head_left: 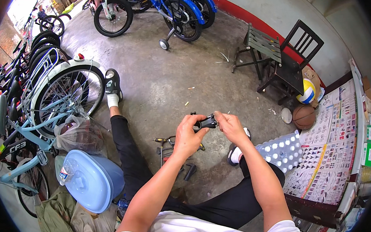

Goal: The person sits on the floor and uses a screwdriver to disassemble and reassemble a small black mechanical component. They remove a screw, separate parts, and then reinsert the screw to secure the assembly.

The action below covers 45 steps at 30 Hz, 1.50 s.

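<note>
In front of me, above the floor, both hands hold a small black metal part that looks like a bicycle stem (206, 123). Its round clamp end faces left. My left hand (185, 136) grips that end between thumb and fingers. My right hand (232, 129) pinches the other end, and the fingertips partly hide it. Below my left hand, hand tools with yellow-and-black and red handles (163, 149) lie on the concrete. Closer to me is a loose black part (190, 171), its kind unclear.
Parked bicycles, one with a light blue frame (25, 134), line the left side; a lidded blue bucket (90, 180) stands nearer. Blue bicycles (177, 12) are at the back. Right are a black chair (287, 74), a basketball (304, 116) and packed water bottles (281, 153).
</note>
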### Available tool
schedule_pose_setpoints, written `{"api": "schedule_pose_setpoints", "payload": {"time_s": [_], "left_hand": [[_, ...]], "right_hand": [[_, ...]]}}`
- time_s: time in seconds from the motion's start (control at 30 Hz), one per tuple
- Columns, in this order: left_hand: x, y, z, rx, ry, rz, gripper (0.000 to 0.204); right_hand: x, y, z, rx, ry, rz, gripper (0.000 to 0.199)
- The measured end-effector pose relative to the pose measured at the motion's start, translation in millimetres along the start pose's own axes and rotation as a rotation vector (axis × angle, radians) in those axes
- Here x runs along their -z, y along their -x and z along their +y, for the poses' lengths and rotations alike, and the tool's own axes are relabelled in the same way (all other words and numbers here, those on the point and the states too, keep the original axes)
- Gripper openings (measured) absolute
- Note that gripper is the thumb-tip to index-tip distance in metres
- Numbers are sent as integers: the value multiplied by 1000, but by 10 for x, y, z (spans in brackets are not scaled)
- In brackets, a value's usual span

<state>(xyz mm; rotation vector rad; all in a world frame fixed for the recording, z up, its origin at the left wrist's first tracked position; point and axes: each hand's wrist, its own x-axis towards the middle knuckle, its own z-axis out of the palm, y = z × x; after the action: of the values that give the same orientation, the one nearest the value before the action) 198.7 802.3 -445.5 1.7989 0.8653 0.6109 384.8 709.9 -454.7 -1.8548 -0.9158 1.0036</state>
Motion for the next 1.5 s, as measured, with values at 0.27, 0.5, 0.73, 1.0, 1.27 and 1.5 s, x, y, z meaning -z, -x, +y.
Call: {"api": "schedule_pose_setpoints", "payload": {"time_s": [0.27,0.5,0.73,1.0,1.27,1.5], "left_hand": [[14,-15,23,13,-30,10,40],[-32,-12,-79,-16,-16,35,38],[-32,-17,-36,36,-20,14,40],[-39,4,-40,35,-18,30,39],[-62,17,-41,26,18,17,38],[-71,7,-65,8,18,26,38]], "right_hand": [[-18,21,6,155,-66,53,52],[1,-5,-34,-37,39,31,50],[0,18,-10,137,5,20,48],[32,-11,18,44,61,-38,43],[35,20,-61,154,95,-57,44],[58,1,6,126,5,-43,41]]}}
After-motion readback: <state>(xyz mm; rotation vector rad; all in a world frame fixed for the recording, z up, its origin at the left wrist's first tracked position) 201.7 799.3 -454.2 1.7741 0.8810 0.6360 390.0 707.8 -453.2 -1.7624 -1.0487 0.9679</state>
